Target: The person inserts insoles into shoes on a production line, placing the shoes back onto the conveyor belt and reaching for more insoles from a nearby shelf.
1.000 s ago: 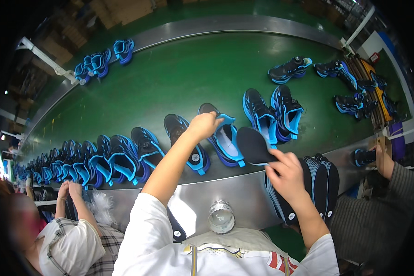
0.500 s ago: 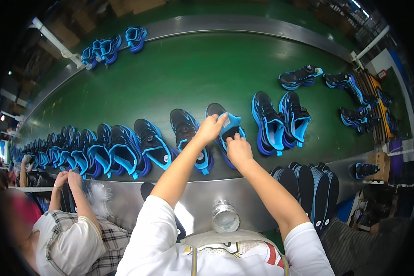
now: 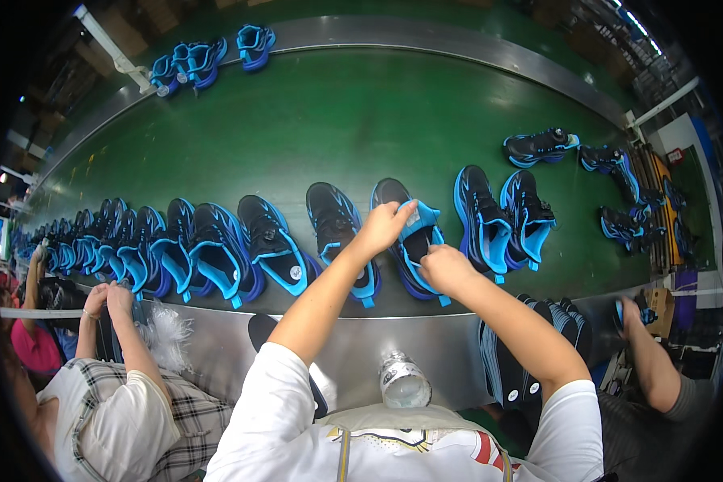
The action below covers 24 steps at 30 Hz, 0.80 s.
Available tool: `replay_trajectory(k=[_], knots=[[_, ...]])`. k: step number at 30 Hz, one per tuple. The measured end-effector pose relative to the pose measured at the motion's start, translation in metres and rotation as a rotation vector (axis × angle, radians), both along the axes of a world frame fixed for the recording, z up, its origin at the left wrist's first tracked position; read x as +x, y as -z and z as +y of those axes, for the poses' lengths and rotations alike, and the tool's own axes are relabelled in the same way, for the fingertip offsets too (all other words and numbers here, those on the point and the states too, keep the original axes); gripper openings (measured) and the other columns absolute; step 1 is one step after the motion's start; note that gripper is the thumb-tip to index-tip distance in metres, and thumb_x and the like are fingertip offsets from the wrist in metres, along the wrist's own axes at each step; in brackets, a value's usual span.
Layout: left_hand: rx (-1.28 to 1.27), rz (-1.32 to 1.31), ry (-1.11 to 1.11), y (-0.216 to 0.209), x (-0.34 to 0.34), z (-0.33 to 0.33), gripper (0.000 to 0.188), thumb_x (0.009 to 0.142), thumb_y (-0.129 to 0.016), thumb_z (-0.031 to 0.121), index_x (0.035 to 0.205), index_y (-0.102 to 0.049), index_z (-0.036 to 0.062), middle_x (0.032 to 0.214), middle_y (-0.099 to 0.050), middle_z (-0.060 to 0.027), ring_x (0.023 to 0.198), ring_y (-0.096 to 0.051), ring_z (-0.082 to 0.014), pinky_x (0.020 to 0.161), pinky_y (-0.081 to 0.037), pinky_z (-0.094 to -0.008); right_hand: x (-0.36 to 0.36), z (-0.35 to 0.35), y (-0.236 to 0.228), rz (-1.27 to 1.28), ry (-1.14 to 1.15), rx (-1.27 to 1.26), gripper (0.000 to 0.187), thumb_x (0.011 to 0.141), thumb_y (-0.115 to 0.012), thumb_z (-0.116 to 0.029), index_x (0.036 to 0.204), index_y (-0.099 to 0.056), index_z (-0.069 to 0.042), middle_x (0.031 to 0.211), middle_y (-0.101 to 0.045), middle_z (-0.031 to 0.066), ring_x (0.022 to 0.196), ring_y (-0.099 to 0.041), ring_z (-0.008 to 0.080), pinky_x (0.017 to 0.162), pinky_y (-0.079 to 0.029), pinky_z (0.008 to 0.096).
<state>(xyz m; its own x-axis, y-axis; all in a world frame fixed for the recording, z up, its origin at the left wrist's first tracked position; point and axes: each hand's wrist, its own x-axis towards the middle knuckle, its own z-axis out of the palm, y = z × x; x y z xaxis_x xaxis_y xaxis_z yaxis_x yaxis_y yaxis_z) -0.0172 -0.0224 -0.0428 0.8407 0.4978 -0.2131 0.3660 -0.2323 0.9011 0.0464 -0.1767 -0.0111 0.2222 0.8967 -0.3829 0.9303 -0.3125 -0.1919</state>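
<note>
A black running shoe with a bright blue lining stands upright on the green belt, between the two hands. The left hand pinches its tongue, lifting it; the right hand curls at the heel opening, but whether it grips anything cannot be told. A dark insole shows inside the shoe.

Just below the grip runs the belt's near edge, a brushed metal ledge; beyond the grip, green surface stretches to a far metal rail.

Left of the grip stands one similar shoe, close by, then a long row too crowded to count. Right, two matching shoes stand close together. Below right lie uncounted stacked black insoles; directly below sits one clear round jar. Four shoes stand far upper left.
</note>
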Motion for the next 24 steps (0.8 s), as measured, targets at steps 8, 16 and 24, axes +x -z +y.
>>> replay_trajectory(k=[8, 16, 24], knots=[[0.024, 0.023, 0.005, 0.003, 0.004, -0.008, 0.054, 0.085, -0.044, 0.046, 0.076, -0.052, -0.0065, 0.063, -0.054, -0.0165, 0.062, -0.053, -0.0221, 0.060, -0.042, -0.0328, 0.002, 0.008, 0.049, -0.090, 0.069, 0.103, 0.015, 0.075, -0.050, -0.014, 0.072, -0.061, -0.003, 0.081, -0.054, 0.0155, 0.080, -0.054, 0.0280, 0.071, -0.046, 0.0387], [0.047, -0.010, 0.077, 0.007, 0.000, -0.006, 0.050, 0.085, -0.047, 0.043, 0.078, -0.051, -0.0066, 0.066, -0.054, -0.0183, 0.063, -0.051, -0.0232, 0.061, -0.042, -0.0337, 0.014, 0.011, 0.012, 0.008, -0.096, 0.170, 0.019, 0.078, -0.048, -0.015, 0.072, -0.060, -0.002, 0.081, -0.054, 0.0160, 0.081, -0.053, 0.0292, 0.075, -0.044, 0.0375], [0.019, 0.008, 0.060, 0.002, -0.002, -0.012, 0.047, 0.086, -0.045, 0.041, 0.079, -0.052, -0.0052, 0.066, -0.053, -0.0162, 0.063, -0.048, -0.0191, 0.061, -0.041, -0.0321, 0.011, 0.003, 0.033, -0.074, -0.218, 0.006, 0.017, 0.075, -0.046, -0.012, 0.081, -0.059, -0.004, 0.091, -0.054, 0.0135, 0.087, -0.052, 0.0255, 0.074, -0.044, 0.0347]])
